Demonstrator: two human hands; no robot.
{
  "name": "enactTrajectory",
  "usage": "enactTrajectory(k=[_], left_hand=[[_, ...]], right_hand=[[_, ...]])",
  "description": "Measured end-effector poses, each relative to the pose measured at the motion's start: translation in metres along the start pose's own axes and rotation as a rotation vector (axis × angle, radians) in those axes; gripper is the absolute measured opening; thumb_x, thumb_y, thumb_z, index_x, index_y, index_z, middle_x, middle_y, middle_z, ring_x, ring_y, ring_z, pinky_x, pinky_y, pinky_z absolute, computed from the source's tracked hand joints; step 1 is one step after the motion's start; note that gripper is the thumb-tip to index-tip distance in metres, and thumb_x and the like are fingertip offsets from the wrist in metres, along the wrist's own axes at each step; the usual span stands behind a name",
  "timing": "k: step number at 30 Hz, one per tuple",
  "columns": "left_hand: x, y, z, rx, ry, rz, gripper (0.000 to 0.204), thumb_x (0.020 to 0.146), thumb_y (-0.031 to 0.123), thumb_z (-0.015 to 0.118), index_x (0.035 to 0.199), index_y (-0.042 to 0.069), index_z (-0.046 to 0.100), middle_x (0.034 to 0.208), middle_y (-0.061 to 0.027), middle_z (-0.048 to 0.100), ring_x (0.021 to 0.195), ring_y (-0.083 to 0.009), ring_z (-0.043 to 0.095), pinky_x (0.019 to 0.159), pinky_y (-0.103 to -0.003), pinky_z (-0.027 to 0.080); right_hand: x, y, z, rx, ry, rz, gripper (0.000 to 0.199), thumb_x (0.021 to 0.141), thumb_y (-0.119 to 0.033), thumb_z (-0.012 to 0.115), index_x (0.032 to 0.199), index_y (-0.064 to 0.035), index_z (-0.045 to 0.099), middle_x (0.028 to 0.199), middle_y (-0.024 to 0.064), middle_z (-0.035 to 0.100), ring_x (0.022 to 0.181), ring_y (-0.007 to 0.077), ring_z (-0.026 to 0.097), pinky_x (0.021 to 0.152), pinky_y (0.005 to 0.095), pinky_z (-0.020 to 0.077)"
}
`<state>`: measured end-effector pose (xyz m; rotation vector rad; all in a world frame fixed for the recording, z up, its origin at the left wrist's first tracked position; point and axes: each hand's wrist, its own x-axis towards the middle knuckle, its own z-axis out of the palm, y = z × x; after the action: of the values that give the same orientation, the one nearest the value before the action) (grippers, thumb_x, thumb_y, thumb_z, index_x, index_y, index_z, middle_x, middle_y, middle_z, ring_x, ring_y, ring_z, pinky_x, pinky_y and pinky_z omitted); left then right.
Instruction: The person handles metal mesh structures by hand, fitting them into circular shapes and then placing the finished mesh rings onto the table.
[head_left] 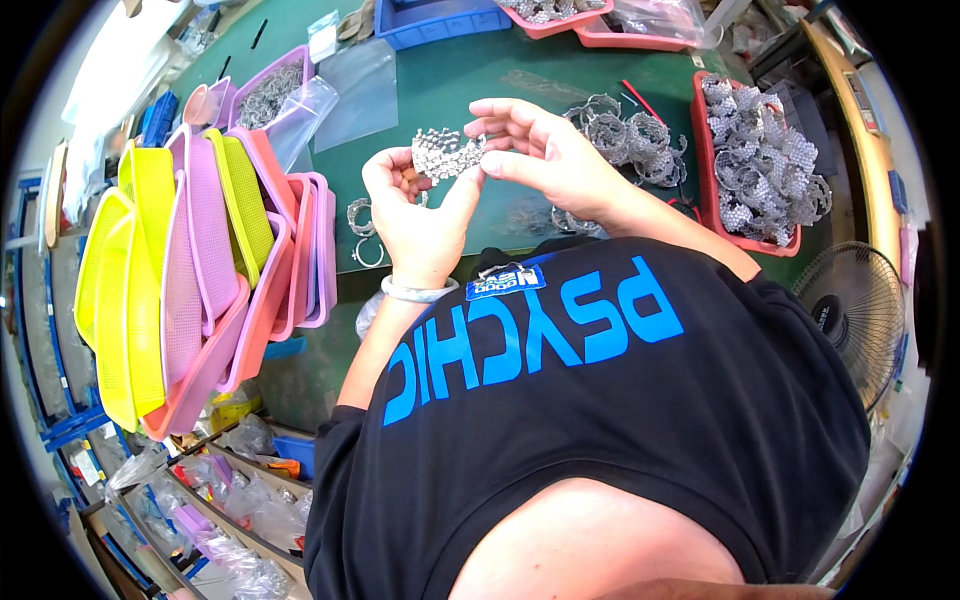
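A silver openwork bracelet point(447, 157), wide and made of small bead-like pieces, is held up over the green table. My left hand point(425, 215) is closed round its left end and lower edge, with the thumb along the near side. My right hand point(545, 155) has thumb and fingertips at the bracelet's right end, seemingly pinching it. Just below my left hand, a few silver rings or bangles point(368, 250) lie on the table. To the right of my right hand is a loose heap of similar silver bracelets point(630, 145).
A red basket point(704, 150) full of silver bracelets stands at the right. Stacked yellow, purple and pink baskets point(190, 250) crowd the left. Beyond them sits a purple basket of silver pieces point(268, 95). A blue tray point(440, 25) is at the back, a fan point(850, 320) at the right.
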<state>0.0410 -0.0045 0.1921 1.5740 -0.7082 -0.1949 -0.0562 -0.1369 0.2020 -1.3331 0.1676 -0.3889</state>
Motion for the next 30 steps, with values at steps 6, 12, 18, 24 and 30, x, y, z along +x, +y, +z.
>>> enactTrajectory(k=[6, 12, 18, 24, 30], left_hand=[[0.0, -0.004, 0.001, 0.155, 0.039, 0.143, 0.056, 0.06, 0.018, 0.079, 0.101, 0.0, 0.044, 0.094, -0.0092, 0.051, 0.082, -0.0163, 0.051, 0.073, -0.029, 0.043], [0.002, -0.003, 0.002, 0.361, 0.03, 0.398, 0.056, 0.057, 0.013, 0.077, 0.102, 0.001, 0.045, 0.096, -0.0128, 0.049, 0.085, -0.0242, 0.051, 0.074, -0.033, 0.043], [0.005, -0.003, 0.002, 0.445, -0.043, 0.608, 0.059, 0.057, 0.008, 0.077, 0.106, 0.003, 0.044, 0.103, -0.0144, 0.048, 0.094, -0.0274, 0.05, 0.08, -0.035, 0.042], [0.005, -0.004, 0.0, 0.351, -0.088, 0.595, 0.071, 0.059, 0.016, 0.078, 0.118, 0.001, 0.041, 0.112, -0.0175, 0.045, 0.103, -0.031, 0.048, 0.086, -0.038, 0.041], [0.006, -0.011, -0.005, 0.047, -0.215, 0.221, 0.078, 0.071, 0.031, 0.074, 0.129, -0.003, 0.034, 0.12, -0.0151, 0.043, 0.108, -0.0248, 0.047, 0.089, -0.035, 0.039]], right_hand=[[0.001, -0.002, 0.001, -0.084, -0.026, 0.041, 0.054, 0.079, -0.009, 0.064, 0.128, -0.0032, 0.04, 0.117, 0.0104, 0.05, 0.101, 0.0137, 0.049, 0.09, 0.0286, 0.0418], [0.005, -0.001, 0.0, -0.132, -0.038, 0.048, 0.056, 0.08, -0.009, 0.064, 0.129, -0.0027, 0.038, 0.116, 0.0112, 0.05, 0.1, 0.0138, 0.05, 0.089, 0.028, 0.0423], [0.007, 0.001, -0.001, -0.131, -0.036, 0.075, 0.056, 0.081, -0.009, 0.063, 0.129, -0.0006, 0.036, 0.115, 0.0143, 0.049, 0.102, 0.0156, 0.052, 0.088, 0.0282, 0.0437], [0.005, -0.009, 0.0, 0.156, -0.025, 0.137, 0.056, 0.08, -0.006, 0.062, 0.129, -0.0009, 0.036, 0.115, 0.0134, 0.051, 0.102, 0.0154, 0.052, 0.089, 0.0299, 0.0439], [0.007, 0.003, -0.004, 0.283, -0.097, 0.053, 0.062, 0.077, -0.005, 0.065, 0.131, -0.0019, 0.034, 0.118, 0.0121, 0.051, 0.105, 0.0172, 0.052, 0.094, 0.0307, 0.0403]])
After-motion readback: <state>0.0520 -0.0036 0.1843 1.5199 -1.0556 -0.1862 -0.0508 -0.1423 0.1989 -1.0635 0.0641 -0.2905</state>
